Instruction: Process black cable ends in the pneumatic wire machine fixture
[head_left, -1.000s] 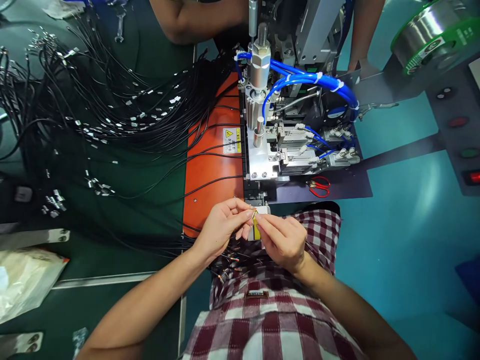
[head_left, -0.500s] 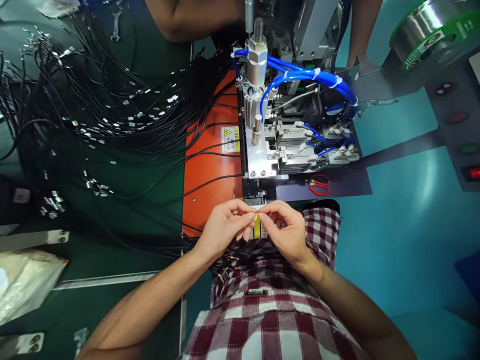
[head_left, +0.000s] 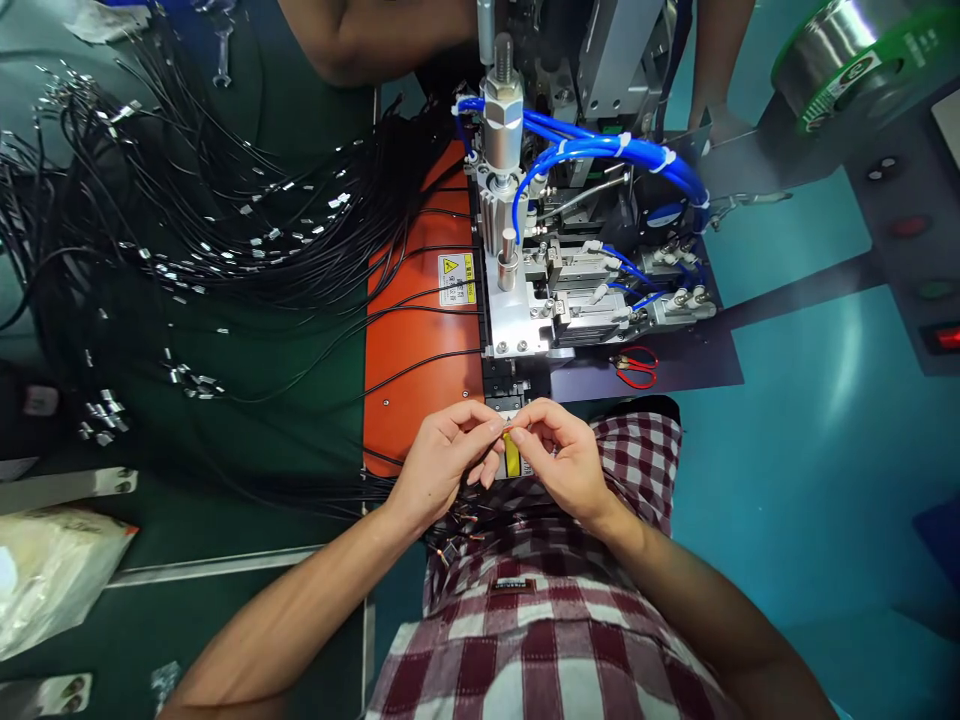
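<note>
Left hand [head_left: 442,460] and right hand [head_left: 566,465]: both pinched shut on one wire end [head_left: 508,430], fingertips meeting above the lap, just before the machine [head_left: 525,300]. Change from a second ago: the right hand has come up level with the left and hides more of the yellow label [head_left: 512,462], so the work is judged to be fine fingering of the tip, held clear of the machine. Writing: shirt tag [head_left: 517,591], warning sticker [head_left: 456,279] on the orange plate [head_left: 409,360] and the reel's green label [head_left: 851,75] are all too small to read.

Yellow warning-triangle label [head_left: 457,279] on orange plate [head_left: 409,335], wording illegible
</note>
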